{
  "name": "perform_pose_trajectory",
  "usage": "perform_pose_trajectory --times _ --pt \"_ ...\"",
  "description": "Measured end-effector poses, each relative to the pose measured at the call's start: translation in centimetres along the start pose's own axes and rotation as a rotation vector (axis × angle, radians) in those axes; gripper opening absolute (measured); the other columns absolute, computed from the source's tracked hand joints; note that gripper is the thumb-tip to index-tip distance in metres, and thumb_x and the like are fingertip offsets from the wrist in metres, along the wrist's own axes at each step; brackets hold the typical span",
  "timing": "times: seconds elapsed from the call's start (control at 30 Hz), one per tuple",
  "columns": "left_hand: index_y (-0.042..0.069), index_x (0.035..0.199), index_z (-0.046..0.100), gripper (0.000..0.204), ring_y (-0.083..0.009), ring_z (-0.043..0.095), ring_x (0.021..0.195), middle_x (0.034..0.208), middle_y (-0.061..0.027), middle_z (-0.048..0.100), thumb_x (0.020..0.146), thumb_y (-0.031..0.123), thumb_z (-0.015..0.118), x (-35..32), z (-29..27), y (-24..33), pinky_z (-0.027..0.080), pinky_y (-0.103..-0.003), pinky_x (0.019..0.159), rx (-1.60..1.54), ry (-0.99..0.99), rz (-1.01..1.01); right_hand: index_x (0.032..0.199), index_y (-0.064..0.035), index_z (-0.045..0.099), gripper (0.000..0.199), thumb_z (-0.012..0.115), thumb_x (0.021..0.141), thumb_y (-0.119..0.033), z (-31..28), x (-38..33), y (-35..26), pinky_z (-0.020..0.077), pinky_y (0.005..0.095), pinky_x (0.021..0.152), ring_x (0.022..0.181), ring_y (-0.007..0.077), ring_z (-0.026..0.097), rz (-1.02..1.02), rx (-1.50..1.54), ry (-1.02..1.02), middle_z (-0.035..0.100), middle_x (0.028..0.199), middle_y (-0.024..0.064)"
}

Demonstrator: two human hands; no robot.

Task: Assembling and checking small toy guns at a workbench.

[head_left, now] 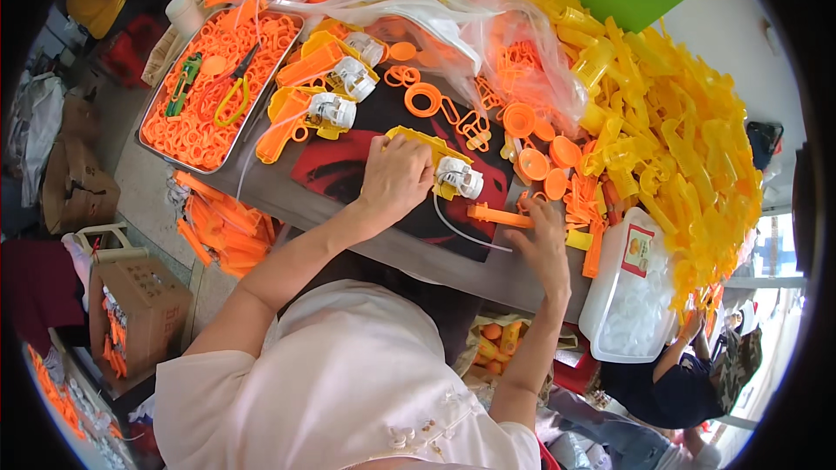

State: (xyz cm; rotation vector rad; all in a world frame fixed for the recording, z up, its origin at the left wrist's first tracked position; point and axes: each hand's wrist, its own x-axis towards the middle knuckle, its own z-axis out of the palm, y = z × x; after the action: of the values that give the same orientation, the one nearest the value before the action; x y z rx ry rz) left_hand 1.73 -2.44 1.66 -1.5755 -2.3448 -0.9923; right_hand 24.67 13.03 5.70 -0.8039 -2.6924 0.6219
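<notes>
"What's nearest?"
"The right hand (pixel 544 248), curved at an orange strip (pixel 496 215) by the right edge of the mat (pixel 331 170); I can't tell whether it grips"
"And the left hand (pixel 396 178)?"
"Over the mat, holding a yellow shell (pixel 437 147) with a white part (pixel 459 177) at its right end"
"Beyond?"
"A tray (pixel 238 138) of orange rings (pixel 196 135) left of the mat, a yellow heap (pixel 662 122) right of it"

left hand (pixel 399 176): curled, palm down | right hand (pixel 542 242): fingers loosely bent

Soft, fairly bright light covers the table (pixel 483 273), white glare washes out beyond its right edge, and fisheye distortion bends its near edge.
</notes>
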Motion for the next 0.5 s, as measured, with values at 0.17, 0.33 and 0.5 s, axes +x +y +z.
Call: perform_pose_trajectory --times 0.17,0.33,0.5 --pt "0.009 0.094 0.062 0.021 -0.0252 0.056 0.092 0.095 -0.006 0.061 0.078 0.016 0.073 0.7 -1.3 0.4 0.04 -0.039 0.083 -0.124 0.072 0.121 0.115 -0.002 0.064 0.041 0.074 0.076 -0.005 0.5 -0.5 0.4 0.0433 0.0394 0.095 0.109 0.033 0.054 -0.022 0.025 0.008 0.057 0.118 0.0136" --pt "0.007 0.106 0.062 0.036 -0.0257 0.054 0.104 0.106 -0.0067 0.057 0.075 0.019 0.077 3.6 -0.2 2.8 0.044 -0.04 0.087 0.027 -0.316 0.403 0.101 0.0005 0.063 0.03 0.075 0.074 -0.001 0.5 -0.9 1.4 0.0442 0.0392 0.089 0.105 0.0326 0.054 -0.058 0.022 0.037 0.058 0.111 0.0128" --pt "0.005 0.101 0.065 0.034 -0.0275 0.054 0.104 0.111 -0.0088 0.053 0.072 0.019 0.08 5.4 0.4 1.9 0.044 -0.04 0.089 0.072 -0.474 0.444 0.093 0.0021 0.055 0.025 0.074 0.077 -0.001 -0.2 -2.5 -0.4 0.0472 0.0375 0.08 0.096 0.0329 0.058 -0.086 0.129 0.052 0.059 0.112 0.0133"
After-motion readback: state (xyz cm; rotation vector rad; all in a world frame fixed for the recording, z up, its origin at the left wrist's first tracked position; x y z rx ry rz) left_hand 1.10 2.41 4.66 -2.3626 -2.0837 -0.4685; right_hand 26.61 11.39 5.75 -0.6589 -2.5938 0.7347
